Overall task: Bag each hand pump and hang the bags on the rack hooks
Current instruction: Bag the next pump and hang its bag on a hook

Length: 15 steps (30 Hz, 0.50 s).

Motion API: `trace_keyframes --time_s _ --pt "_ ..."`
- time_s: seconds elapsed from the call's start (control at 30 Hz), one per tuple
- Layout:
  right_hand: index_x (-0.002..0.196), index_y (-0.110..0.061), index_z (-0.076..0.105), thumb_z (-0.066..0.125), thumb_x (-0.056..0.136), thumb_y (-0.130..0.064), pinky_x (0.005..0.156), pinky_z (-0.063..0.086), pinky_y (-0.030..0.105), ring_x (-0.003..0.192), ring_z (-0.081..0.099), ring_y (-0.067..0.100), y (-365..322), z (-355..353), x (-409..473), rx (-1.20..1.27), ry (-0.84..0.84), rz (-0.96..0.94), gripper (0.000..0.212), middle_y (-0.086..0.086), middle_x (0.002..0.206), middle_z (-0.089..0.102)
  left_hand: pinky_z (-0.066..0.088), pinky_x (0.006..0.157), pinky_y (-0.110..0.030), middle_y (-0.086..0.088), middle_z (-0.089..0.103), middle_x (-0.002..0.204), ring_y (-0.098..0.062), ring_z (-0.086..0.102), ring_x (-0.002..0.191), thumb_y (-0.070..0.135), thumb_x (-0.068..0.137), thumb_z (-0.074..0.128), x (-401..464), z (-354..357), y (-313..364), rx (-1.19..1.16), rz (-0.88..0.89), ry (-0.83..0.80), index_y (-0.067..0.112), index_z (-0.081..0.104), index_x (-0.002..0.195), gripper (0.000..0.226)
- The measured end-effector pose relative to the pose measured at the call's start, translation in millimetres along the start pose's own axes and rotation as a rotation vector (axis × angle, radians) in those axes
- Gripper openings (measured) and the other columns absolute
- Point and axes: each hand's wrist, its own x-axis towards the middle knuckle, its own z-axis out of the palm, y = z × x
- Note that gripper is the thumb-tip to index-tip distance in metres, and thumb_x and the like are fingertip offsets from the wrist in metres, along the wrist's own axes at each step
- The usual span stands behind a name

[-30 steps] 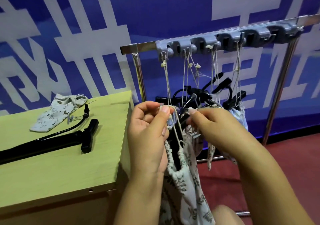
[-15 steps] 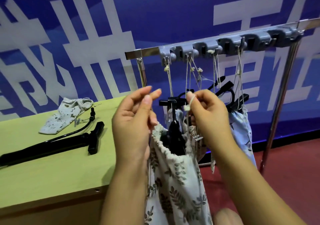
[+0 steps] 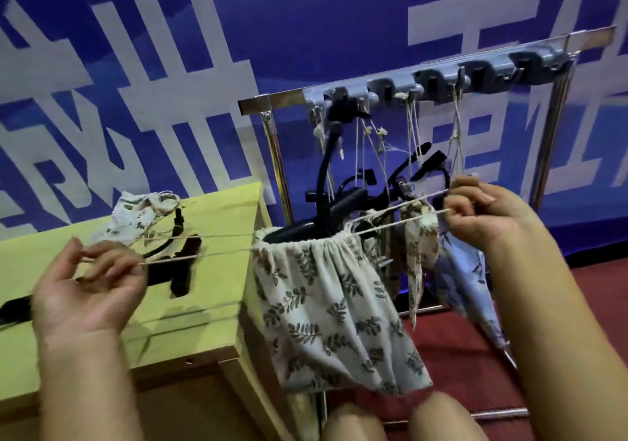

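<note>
A leaf-print drawstring bag hangs between my hands with a black hand pump sticking out of its gathered mouth. My left hand pinches the left drawstring, pulled taut over the table. My right hand pinches the right drawstring, stretched toward the rack. Several filled bags hang by cords from the grey hooks of the rack. Another black pump and an empty bag lie on the yellow-green table.
The metal rack's left post stands just behind the table's right corner, its right post farther right. A blue wall banner fills the background. Red floor lies under the rack. My knees show at the bottom edge.
My hands were close together at the bag's mouth; now they have moved far apart, left and right, pulling the drawstrings taut and gathering the bag's mouth around the pump.
</note>
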Motion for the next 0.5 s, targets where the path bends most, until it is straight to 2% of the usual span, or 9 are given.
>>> trace_keyframes --time_s 0.03,0.1,0.13,0.23,0.3,0.37,0.43,0.5 --pt "0.063 -0.012 0.039 0.033 0.095 0.000 0.030 0.016 0.020 0.024 0.022 0.008 -2.6 -0.4 2.3 0.034 0.023 -0.038 0.035 -0.005 0.038 0.028 0.035 0.037 -0.024 0.002 0.057 0.064 -0.008 0.041 0.040 0.003 0.083 0.068 -1.2 -3.0 1.6 -0.007 0.038 0.052 0.008 0.052 0.082 0.016" --pt "0.063 -0.012 0.038 0.029 0.094 0.003 0.034 0.013 0.019 0.026 0.022 0.008 -1.7 2.3 9.3 0.076 0.064 -0.119 0.036 -0.004 0.038 0.029 0.031 0.041 -0.021 0.003 0.056 0.068 -0.006 0.039 0.044 -0.010 0.062 0.074 -0.6 -8.0 -3.0 -0.031 0.119 0.157 0.014 0.048 0.092 0.046" --pt "0.063 -0.012 0.038 0.030 0.093 0.004 0.036 0.013 0.019 0.029 0.022 0.008 -0.7 3.0 12.8 0.082 0.096 -0.152 0.035 -0.004 0.038 0.029 0.029 0.043 -0.020 0.004 0.056 0.068 -0.006 0.037 0.044 -0.012 0.059 0.072 0.0 -7.3 -8.5 -0.036 0.169 0.212 0.016 0.047 0.093 0.050" --pt "0.064 -0.010 0.043 0.031 0.087 0.008 0.035 0.013 0.020 0.032 0.022 0.007 1.7 3.3 13.4 0.086 0.168 -0.159 0.032 -0.004 0.040 0.032 0.023 0.042 -0.020 0.004 0.056 0.069 -0.006 0.030 0.042 -0.009 0.068 0.064 1.4 -5.7 -14.4 -0.052 0.227 0.313 0.016 0.047 0.094 0.040" --pt "0.063 -0.007 0.043 0.025 0.075 0.013 0.033 0.012 0.020 0.031 0.023 0.010 -7.6 1.1 13.1 0.220 0.238 -0.114 0.029 0.001 0.040 0.033 0.020 0.040 -0.020 0.006 0.056 0.069 -0.005 0.027 0.040 -0.016 0.048 0.072 2.7 -2.9 -8.7 0.037 0.217 0.319 0.017 0.047 0.093 0.061" --pt "0.055 -0.005 0.040 0.016 0.067 0.007 0.033 0.011 0.016 0.033 0.023 0.011 -22.8 -0.1 14.7 0.488 0.309 -0.045 0.029 0.005 0.038 0.030 0.020 0.038 -0.021 0.008 0.055 0.067 -0.003 0.028 0.038 -0.019 0.033 0.073 4.4 1.1 -0.6 0.120 0.173 0.289 0.016 0.048 0.089 0.071" --pt "0.051 -0.010 0.035 0.016 0.066 0.007 0.035 0.014 0.013 0.031 0.024 0.010 -33.4 -0.9 15.2 0.671 0.346 0.022 0.029 0.005 0.038 0.027 0.020 0.036 -0.021 0.008 0.055 0.066 -0.003 0.029 0.037 -0.020 0.033 0.073 3.7 3.9 2.9 0.118 0.136 0.259 0.015 0.049 0.088 0.069" --pt "0.052 -0.014 0.029 0.020 0.064 0.011 0.035 0.017 0.012 0.030 0.024 0.009 -34.8 -0.2 14.9 0.714 0.332 0.057 0.029 0.004 0.040 0.024 0.020 0.034 -0.020 0.007 0.057 0.066 -0.003 0.030 0.035 -0.020 0.034 0.071 3.4 3.0 6.3 0.081 0.145 0.241 0.015 0.050 0.090 0.069"
